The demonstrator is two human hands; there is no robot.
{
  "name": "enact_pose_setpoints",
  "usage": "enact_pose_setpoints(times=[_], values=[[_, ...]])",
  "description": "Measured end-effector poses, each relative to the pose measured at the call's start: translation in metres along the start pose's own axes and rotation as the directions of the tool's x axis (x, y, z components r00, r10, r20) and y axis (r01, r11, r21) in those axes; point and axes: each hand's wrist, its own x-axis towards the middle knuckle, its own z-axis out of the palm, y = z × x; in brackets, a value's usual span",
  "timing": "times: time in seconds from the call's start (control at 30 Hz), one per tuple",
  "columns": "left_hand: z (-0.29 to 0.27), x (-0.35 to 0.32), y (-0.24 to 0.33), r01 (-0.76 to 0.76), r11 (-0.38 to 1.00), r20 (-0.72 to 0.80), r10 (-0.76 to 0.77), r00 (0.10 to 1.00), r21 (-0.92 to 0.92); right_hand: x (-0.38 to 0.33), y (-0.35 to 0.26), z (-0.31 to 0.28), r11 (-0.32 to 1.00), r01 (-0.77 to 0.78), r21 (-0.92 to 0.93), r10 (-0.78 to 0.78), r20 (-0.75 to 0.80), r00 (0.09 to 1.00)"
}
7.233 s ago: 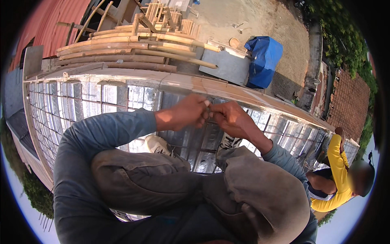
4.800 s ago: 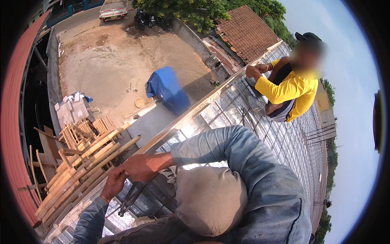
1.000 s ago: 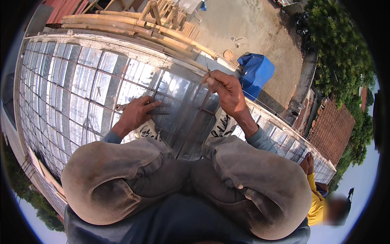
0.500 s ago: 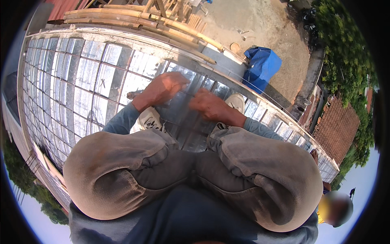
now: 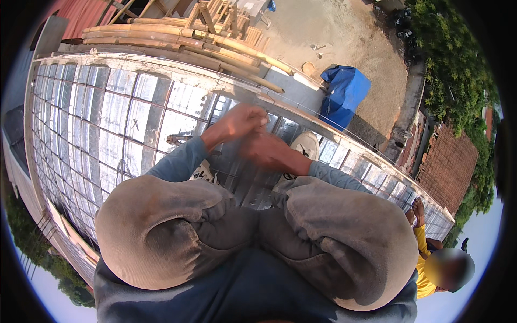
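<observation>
— Looking through the head view: how about the grip?

— Seeing the left hand curled like a loose fist, just past the blurred right hand. Impossible to tell, for either, whether closed on anything.

— And underneath?

— Finding the bar grid spread over shiny metal decking, below both hands. Spotting a pincer-like tool too, lying on it to the left of the left hand, probably placed for easy reach.

— Why squat so wide?

— Presumably for steadiness, and to let both hands meet low beyond the knees.

— Any limits?

— Minding the deck edge, near the hands, with bamboo poles and a blue tarp beyond. Noting more room leftward along the grid; rightward, a co-worker in yellow by the same edge.
</observation>
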Motion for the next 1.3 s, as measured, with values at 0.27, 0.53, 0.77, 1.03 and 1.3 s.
enact_pose_setpoints(times=[0.27, 0.53, 0.77, 1.03, 1.3], values=[[0.001, 0.006, 0.0, -0.114, 0.881, -0.144, 0.2, 0.969, 0.46, 0.002, 0.022, 0.033, 0.979, 0.06, -0.195, -0.068, -0.034, 0.997], [0.005, 0.007, -0.008, -0.168, 0.877, -0.186, 0.276, 0.943, 0.45, -0.04, 0.009, -0.002, 0.963, -0.242, 0.115, 0.267, -0.351, 0.897], [0.001, 0.013, 0.004, -0.055, 0.916, -0.127, 0.114, 0.985, 0.397, -0.032, 0.002, 0.008, 0.911, -0.409, -0.042, 0.404, -0.104, 0.909], [0.002, 0.013, 0.003, -0.091, 0.889, -0.144, 0.172, 0.974, 0.45, -0.021, 0.003, 0.019, 0.828, -0.551, 0.102, 0.555, -0.276, 0.784], [0.004, 0.013, 0.009, -0.081, 0.83, -0.129, 0.181, 0.975, 0.552, -0.01, 0.012, 0.021, 0.698, -0.62, 0.358, 0.706, -0.196, 0.681]])
